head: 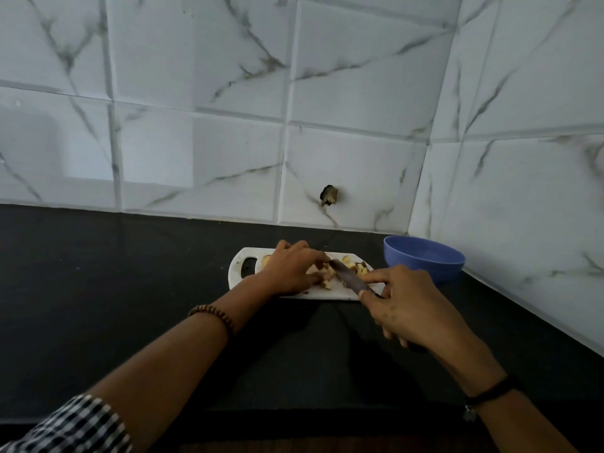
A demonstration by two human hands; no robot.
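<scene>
The left hand (pixel 291 268) curled over a yellowish chunk (pixel 327 283) on the white cutting board (pixel 237 268), steadying it for the knife (pixel 348 277) clenched in the right hand (pixel 408 302), with a blue bowl (pixel 425 256) just beyond that hand, seemingly awaiting the pieces.

One cutting board (pixel 236 269); one knife (pixel 348 277); one blue bowl (pixel 421 267); several food chunks (pixel 359 269)

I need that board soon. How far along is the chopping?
Done: several yellowish food chunks lie cut on the white plastic cutting board. In hand: the left hand holds a yellowish piece while the right hand sets the dark-bladed knife to it. Left: a further piece by the board's slot looks uncut, and no chunks show in the round blue bowl.
</scene>
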